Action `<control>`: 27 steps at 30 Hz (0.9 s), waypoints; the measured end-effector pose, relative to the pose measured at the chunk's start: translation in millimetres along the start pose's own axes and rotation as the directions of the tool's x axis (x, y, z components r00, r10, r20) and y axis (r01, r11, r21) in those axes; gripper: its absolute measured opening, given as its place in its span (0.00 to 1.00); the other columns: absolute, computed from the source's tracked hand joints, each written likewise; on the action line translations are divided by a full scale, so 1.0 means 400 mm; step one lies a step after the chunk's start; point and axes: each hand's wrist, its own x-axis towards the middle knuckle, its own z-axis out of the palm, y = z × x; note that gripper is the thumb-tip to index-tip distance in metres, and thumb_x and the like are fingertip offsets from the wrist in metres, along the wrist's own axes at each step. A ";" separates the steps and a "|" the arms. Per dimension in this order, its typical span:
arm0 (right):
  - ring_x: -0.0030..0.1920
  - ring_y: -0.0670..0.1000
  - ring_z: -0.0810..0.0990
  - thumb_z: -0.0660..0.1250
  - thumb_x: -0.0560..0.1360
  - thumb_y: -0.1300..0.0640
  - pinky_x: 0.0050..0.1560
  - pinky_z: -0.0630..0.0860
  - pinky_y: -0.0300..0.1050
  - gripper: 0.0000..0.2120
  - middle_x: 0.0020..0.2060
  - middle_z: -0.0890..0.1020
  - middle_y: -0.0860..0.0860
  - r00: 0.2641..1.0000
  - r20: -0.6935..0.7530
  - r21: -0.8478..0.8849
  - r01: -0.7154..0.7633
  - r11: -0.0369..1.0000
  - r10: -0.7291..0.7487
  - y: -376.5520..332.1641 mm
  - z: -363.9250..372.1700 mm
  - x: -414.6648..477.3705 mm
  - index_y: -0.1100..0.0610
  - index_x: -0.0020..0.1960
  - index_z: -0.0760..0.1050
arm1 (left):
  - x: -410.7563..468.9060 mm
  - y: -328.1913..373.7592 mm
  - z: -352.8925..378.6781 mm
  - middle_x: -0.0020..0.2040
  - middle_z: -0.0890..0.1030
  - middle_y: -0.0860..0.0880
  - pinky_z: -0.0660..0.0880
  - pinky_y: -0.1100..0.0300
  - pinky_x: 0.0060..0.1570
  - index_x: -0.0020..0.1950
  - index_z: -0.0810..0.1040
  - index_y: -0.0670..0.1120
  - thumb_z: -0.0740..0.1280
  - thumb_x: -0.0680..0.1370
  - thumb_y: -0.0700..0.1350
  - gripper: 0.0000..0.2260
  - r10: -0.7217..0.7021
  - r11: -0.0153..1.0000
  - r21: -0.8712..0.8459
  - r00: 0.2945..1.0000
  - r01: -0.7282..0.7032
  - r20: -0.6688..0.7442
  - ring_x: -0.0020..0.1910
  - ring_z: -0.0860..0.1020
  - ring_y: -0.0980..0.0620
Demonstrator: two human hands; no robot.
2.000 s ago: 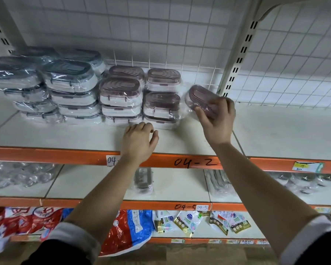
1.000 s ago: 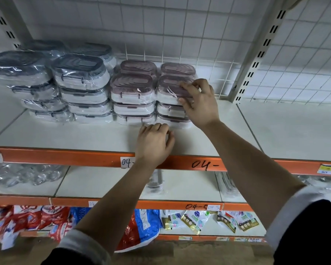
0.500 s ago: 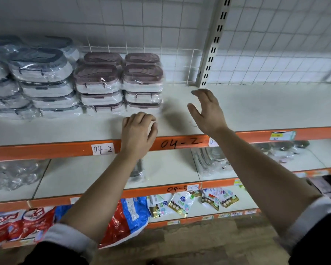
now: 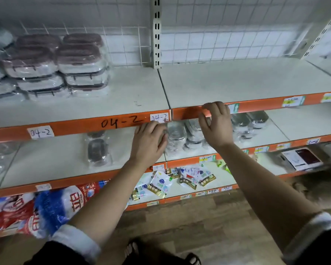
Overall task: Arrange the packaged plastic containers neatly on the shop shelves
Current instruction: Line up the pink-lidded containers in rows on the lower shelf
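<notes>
Shop aisle, orange-edged shelves (image 4: 75, 129), price labels (image 4: 292, 101), wrapped containers (image 4: 80, 64), perhaps snack packets (image 4: 159, 185) below

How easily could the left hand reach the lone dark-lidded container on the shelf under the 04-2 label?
Probably yes. The dark-lidded container lies alone, to the left of the left hand, on that shelf. Only bare shelf separates them, and nothing stands in front.
</notes>
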 end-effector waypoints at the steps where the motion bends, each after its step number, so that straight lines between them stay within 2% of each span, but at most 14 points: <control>1: 0.48 0.61 0.74 0.60 0.76 0.55 0.52 0.68 0.50 0.13 0.48 0.78 0.59 1.000 -0.004 -0.002 -0.003 1.000 0.003 0.027 -0.006 -0.020 0.63 0.52 0.77 | -0.009 0.024 0.018 0.48 0.79 0.47 0.68 0.53 0.47 0.50 0.80 0.44 0.61 0.77 0.47 0.11 -0.011 1.000 -0.006 0.999 0.011 0.033 0.46 0.76 0.46; 5: 0.49 0.62 0.75 0.64 0.74 0.59 0.52 0.65 0.48 0.09 0.48 0.78 0.59 0.997 0.064 0.006 -0.042 0.999 0.042 0.133 0.000 -0.092 0.63 0.51 0.77 | -0.051 0.105 0.112 0.49 0.80 0.46 0.72 0.53 0.47 0.52 0.81 0.43 0.59 0.77 0.48 0.14 -0.067 0.997 -0.023 0.982 0.072 0.176 0.47 0.78 0.44; 8: 0.52 0.63 0.75 0.65 0.75 0.60 0.55 0.68 0.51 0.10 0.51 0.78 0.59 0.979 0.185 0.022 -0.092 0.996 0.086 0.202 0.024 -0.133 0.63 0.53 0.78 | -0.075 0.143 0.196 0.51 0.81 0.45 0.74 0.52 0.49 0.55 0.81 0.40 0.63 0.78 0.46 0.13 -0.132 0.990 -0.013 0.961 0.140 0.243 0.49 0.79 0.43; 11: 0.58 0.63 0.73 0.67 0.76 0.60 0.58 0.71 0.55 0.12 0.57 0.77 0.60 0.945 0.303 0.022 -0.135 0.991 0.121 0.261 0.055 -0.163 0.62 0.58 0.78 | -0.084 0.162 0.279 0.55 0.81 0.42 0.77 0.49 0.54 0.59 0.80 0.38 0.68 0.77 0.43 0.14 -0.210 0.975 -0.007 0.933 0.222 0.291 0.53 0.79 0.40; 15: 0.67 0.64 0.68 0.67 0.77 0.58 0.66 0.67 0.56 0.19 0.65 0.74 0.62 0.899 0.418 0.004 -0.144 0.990 0.129 0.327 0.117 -0.176 0.63 0.66 0.74 | -0.077 0.146 0.360 0.58 0.79 0.40 0.76 0.49 0.58 0.64 0.77 0.38 0.70 0.77 0.44 0.18 -0.301 0.951 0.026 0.901 0.309 0.312 0.58 0.77 0.39; 18: 0.72 0.64 0.64 0.66 0.78 0.56 0.70 0.64 0.56 0.22 0.69 0.71 0.62 0.872 0.480 -0.026 -0.092 0.995 0.093 0.369 0.168 -0.169 0.62 0.69 0.72 | -0.050 0.105 0.405 0.64 0.75 0.38 0.72 0.48 0.63 0.69 0.73 0.39 0.69 0.77 0.47 0.22 -0.334 0.942 0.073 0.885 0.329 0.326 0.63 0.72 0.38; 23: 0.74 0.65 0.60 0.65 0.78 0.54 0.73 0.60 0.57 0.24 0.72 0.67 0.61 0.871 0.488 -0.048 -0.027 0.998 0.047 0.430 0.241 -0.131 0.61 0.72 0.68 | 0.013 0.026 0.500 0.73 0.66 0.39 0.60 0.48 0.72 0.75 0.65 0.43 0.64 0.79 0.57 0.30 -0.339 0.937 0.195 0.886 0.289 0.317 0.71 0.64 0.38; 27: 0.73 0.67 0.61 0.64 0.78 0.54 0.73 0.60 0.56 0.24 0.72 0.67 0.63 0.913 0.406 -0.051 -0.022 0.998 0.041 0.453 0.293 -0.112 0.62 0.71 0.70 | 0.021 -0.006 0.581 0.74 0.64 0.41 0.59 0.49 0.73 0.75 0.66 0.46 0.60 0.77 0.65 0.33 -0.409 0.906 0.239 0.864 0.349 0.292 0.74 0.60 0.38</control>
